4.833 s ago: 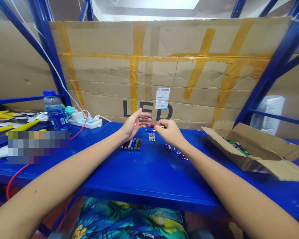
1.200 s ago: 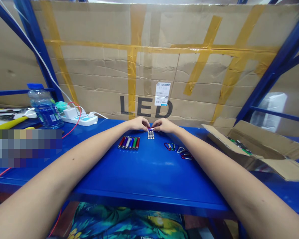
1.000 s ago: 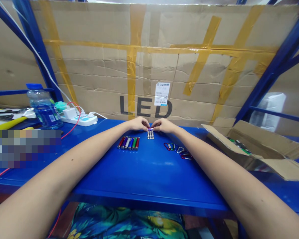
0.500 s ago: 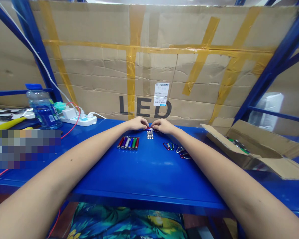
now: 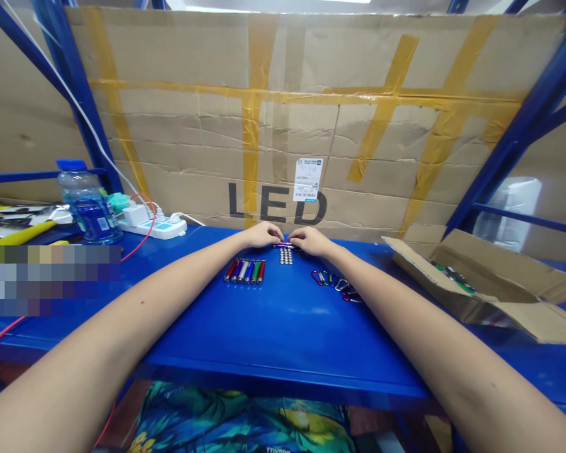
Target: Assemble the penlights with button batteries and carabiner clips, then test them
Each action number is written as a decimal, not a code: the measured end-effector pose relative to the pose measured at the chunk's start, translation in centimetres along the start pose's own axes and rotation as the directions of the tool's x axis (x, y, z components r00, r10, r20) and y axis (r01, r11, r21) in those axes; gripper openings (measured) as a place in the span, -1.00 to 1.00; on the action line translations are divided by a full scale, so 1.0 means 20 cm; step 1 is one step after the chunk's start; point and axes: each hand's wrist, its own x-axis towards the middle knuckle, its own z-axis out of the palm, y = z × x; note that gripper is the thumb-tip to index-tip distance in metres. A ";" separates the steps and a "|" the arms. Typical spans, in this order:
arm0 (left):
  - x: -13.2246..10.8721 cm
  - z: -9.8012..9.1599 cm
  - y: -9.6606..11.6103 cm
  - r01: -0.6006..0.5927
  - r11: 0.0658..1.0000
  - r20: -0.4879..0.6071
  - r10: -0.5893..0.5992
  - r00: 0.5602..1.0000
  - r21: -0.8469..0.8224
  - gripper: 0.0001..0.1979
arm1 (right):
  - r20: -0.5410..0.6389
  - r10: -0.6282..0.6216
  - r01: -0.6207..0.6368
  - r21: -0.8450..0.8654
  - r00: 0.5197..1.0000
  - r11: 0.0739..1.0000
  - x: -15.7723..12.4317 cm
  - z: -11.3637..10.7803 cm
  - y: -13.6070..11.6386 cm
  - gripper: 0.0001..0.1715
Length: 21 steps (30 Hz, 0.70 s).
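My left hand [image 5: 264,234] and my right hand [image 5: 310,240] meet at the far middle of the table, fingers pinched together. Between them lie thin purple and red metal tubes [image 5: 283,245], set crosswise, with my fingertips at either end. How many tubes there are is hard to make out. Just on the near side of them sits a tight block of small silver button-like pieces [image 5: 285,256]. Left of that, a row of shiny coloured metal tubes [image 5: 245,271] lies side by side. Several coloured carabiners [image 5: 336,281] are strung out beside my right forearm, which partly covers them.
An opened cardboard box [image 5: 514,318] with small items inside stands at the right. To the left are a water bottle [image 5: 90,214], a white power strip [image 5: 165,228] and a red cable [image 5: 144,245]. A large taped carton [image 5: 193,145] walls off the back of the blue table [image 5: 264,333].
The whole view has shifted slightly to the right and down. My hands stay at the crosswise tubes, with hardly any change in their fingers.
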 end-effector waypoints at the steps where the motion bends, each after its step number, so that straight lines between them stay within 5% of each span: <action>1: 0.00 0.00 0.00 -0.002 1.000 -0.002 0.002 1.000 -0.003 -0.74 | 0.000 -0.001 0.001 -0.007 1.000 1.000 0.00 0.00 0.00 -0.71; 16: -0.02 -0.01 0.00 0.028 0.999 -0.096 -0.025 0.995 0.031 -0.75 | -0.075 0.038 -0.040 -0.033 0.996 0.999 0.00 -0.01 -0.02 -0.72; 21: -0.16 -0.14 0.08 0.019 0.998 0.050 -0.023 0.998 0.064 -0.82 | -0.176 -0.035 0.013 -0.123 0.984 0.992 -0.08 -0.08 -0.16 -0.70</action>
